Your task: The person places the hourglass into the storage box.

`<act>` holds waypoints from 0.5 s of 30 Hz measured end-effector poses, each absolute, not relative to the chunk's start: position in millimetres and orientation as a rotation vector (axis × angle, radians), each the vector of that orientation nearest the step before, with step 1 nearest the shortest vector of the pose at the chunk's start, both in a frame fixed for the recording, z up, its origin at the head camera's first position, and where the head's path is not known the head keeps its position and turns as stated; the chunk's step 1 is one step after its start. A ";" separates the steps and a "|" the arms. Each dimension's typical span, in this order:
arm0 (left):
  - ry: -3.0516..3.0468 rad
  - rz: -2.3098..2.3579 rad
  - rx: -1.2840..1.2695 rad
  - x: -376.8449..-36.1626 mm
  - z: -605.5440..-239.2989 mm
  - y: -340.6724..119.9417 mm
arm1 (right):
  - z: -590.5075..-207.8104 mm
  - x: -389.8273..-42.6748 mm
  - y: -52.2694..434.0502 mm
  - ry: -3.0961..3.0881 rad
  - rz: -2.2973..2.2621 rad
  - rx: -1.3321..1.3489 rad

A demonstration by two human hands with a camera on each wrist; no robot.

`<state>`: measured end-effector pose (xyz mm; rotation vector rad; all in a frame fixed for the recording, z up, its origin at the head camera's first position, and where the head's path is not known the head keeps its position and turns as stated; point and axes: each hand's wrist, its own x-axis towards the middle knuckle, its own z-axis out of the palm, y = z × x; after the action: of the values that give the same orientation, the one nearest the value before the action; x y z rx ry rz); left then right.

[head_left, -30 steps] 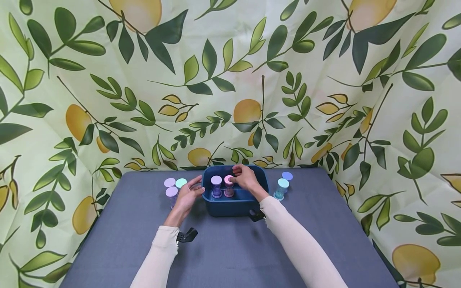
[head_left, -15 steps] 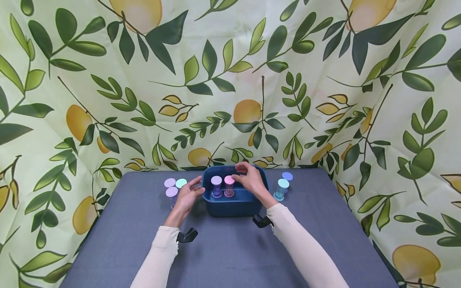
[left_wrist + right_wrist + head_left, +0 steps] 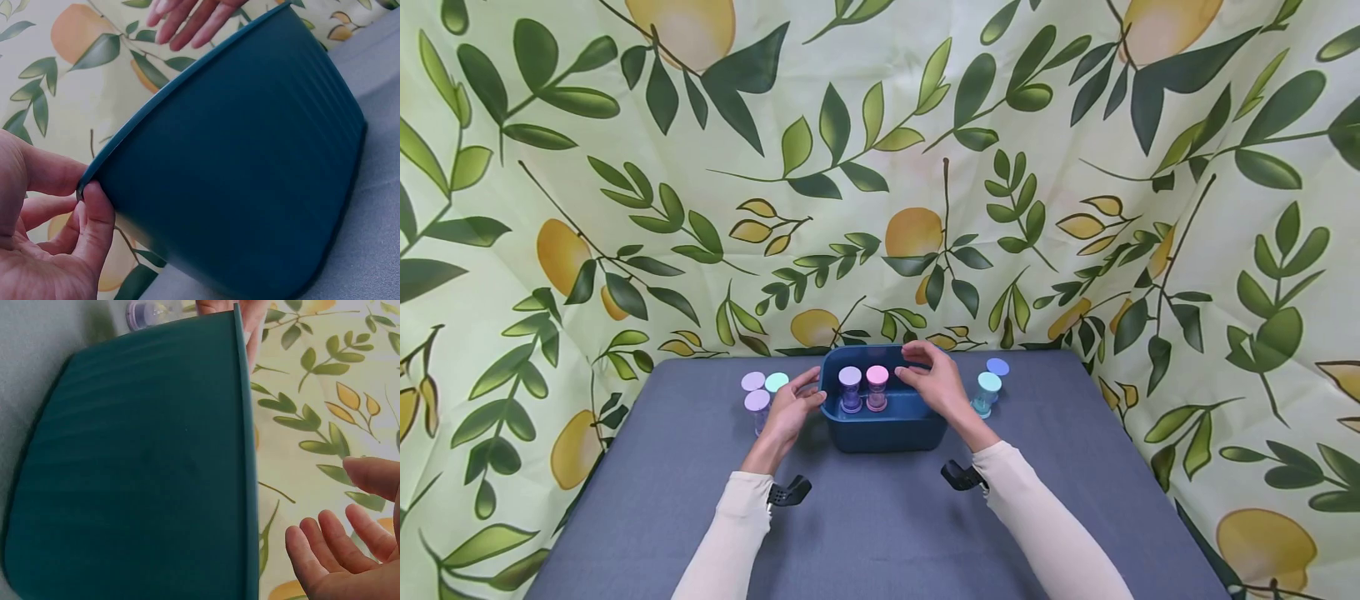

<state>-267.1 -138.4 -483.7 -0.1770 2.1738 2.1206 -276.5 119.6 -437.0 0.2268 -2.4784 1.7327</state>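
A dark blue bin [image 3: 887, 435] stands on the table. Inside it, toward the left, a purple sand timer [image 3: 850, 388] and a pink sand timer [image 3: 877, 389] stand upright side by side. My left hand [image 3: 786, 412] is at the bin's left end; in the left wrist view its thumb and fingers pinch the rim [image 3: 140, 114]. Above the bin's right part hovers my right hand [image 3: 936, 382], fingers spread and loosely bent, holding nothing. It is apart from the pink timer. The right wrist view also has that right hand [image 3: 350, 550] with nothing between thumb and fingers.
Left of the bin stand two lilac sand timers [image 3: 757, 402] and a green-topped one [image 3: 777, 382]. To its right are a teal sand timer [image 3: 987, 393] and a blue-topped one [image 3: 997, 367]. A leaf-patterned cloth [image 3: 850, 208] hangs behind the grey table [image 3: 865, 517].
My right hand has let go of the pink sand timer and moved right, away from it. The timer stays upright in the bin. My left hand has kept its place at the rim.
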 end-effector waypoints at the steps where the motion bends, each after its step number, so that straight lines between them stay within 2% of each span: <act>1: 2.177 2.120 -0.176 -266.9 -483.5 -138.4 | -436.6 -275.2 121.5 -2.471 1.734 0.233; 15: 2.177 2.114 -0.192 -266.4 -482.1 -136.5 | -428.0 -260.9 161.7 -2.419 1.659 0.242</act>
<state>-266.4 -136.5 -482.1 -0.1916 2.1768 2.1142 -260.9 161.7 -428.0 0.2416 -2.4194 1.6588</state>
